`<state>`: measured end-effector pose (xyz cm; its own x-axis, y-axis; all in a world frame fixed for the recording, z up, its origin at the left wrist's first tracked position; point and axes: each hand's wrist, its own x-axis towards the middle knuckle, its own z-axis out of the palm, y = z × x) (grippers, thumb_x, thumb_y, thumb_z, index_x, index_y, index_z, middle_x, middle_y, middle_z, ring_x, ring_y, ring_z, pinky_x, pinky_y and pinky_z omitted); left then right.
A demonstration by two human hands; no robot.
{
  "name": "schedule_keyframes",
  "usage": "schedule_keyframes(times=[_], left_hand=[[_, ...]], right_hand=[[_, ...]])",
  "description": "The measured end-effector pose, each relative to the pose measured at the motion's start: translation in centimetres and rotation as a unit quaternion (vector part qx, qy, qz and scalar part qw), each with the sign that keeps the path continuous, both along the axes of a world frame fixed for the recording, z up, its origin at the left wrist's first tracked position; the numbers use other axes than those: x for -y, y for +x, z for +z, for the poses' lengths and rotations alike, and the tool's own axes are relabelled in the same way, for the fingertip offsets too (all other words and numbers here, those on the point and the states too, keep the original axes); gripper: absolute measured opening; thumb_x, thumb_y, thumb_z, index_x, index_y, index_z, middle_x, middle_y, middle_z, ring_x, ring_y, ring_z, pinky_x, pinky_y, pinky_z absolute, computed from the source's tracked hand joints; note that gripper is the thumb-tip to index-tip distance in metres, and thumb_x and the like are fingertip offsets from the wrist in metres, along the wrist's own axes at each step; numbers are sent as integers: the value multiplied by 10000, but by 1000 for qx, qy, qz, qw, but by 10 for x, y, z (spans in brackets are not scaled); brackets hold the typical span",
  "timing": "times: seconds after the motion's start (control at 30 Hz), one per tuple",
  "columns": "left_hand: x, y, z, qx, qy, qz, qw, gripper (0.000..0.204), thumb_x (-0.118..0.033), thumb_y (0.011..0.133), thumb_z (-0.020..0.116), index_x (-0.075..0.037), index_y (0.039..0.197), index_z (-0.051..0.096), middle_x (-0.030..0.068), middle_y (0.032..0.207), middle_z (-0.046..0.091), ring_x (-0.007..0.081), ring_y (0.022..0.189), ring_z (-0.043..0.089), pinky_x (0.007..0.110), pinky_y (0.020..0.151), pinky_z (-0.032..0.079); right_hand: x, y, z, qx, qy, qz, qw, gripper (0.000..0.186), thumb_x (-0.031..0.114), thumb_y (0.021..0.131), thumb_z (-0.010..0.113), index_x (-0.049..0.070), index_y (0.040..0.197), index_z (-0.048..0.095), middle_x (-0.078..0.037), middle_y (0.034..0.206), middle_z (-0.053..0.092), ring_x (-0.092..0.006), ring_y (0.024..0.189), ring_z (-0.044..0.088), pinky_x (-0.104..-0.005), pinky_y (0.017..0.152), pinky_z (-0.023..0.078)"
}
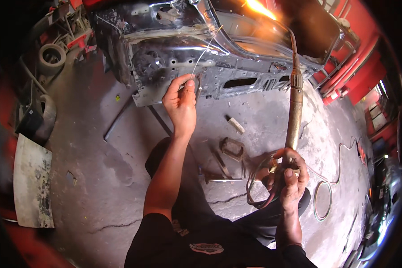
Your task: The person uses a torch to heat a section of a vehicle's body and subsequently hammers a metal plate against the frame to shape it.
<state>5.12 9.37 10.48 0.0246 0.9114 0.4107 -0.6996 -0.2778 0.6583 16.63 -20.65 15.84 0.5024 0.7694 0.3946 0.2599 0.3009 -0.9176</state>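
Cracked grey floor [89, 187] — brighter at right

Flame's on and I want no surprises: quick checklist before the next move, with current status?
1. Torch lit: ok, orange flame at its tip.
2. Right hand gripping the torch: ok, closed around its lower end.
3. Left hand holding the thin rod: ok, pinched in the fingertips.
4. Flame apart from both hands: ok.
5. Hands gloved: not ok, both bare.
6. Rod's far end touching the metal body section: cannot tell from this view.
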Motion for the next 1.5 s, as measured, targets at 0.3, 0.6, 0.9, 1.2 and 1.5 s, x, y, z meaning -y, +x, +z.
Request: schedule_keyframes(times=[0.3, 0.6, 0.9, 1.2, 1.5], left_hand=[[20, 72, -77, -382, 219, -131, 888, 144, -60, 934, 643, 25, 1014, 728, 99, 837, 725, 174, 741, 642, 334, 686, 507], [-41, 111, -373, -721, 179, -165, 649, 105, -88, 872, 641, -9, 909, 700, 196, 888, 709, 384, 870, 689, 457, 757, 523], [130, 210, -476, -620, 271, -474, 563, 328, -218, 925, 577, -64, 1186, 702, 249, 1074, 714, 437, 1002, 692, 541, 888, 538], [171, 203, -568, -768, 196, -186, 581, 367, -333, 947, 630, -86, 1214, 681, 220, 1184, 696, 415, 1102, 657, 529, 928, 537], [168, 209, -412, -638, -13, -110, 762, 226, 2, 884, 593, -66, 1100, 587, 218, 1015, 574, 429, 1022, 575, 524, 857, 458]], right_hand=[[13, 33, -8, 53, -26, -63, 996, 811, 443, 1024, 593, -103, 1551, 306, -244, 1134, 652, -149, 574, 603, -234, 485, 481], [34, 100, -74, -43, -13, -81, 996, 841, 466, 987, 580, -3, 1609, 262, -341, 1118, 603, -203, 585, 621, -256, 407, 484], [69, 165, -120, -171, 81, -15, 982, 785, 433, 945, 731, 70, 1567, 419, -308, 1153, 661, -230, 662, 685, -295, 534, 577], [63, 184, -135, -153, 125, 71, 978, 696, 381, 962, 725, 209, 1574, 443, -329, 1077, 619, -205, 630, 661, -273, 531, 564], [65, 155, -125, -158, 101, -23, 982, 713, 358, 981, 686, 42, 1561, 419, -247, 1087, 684, -176, 620, 662, -260, 502, 544]])
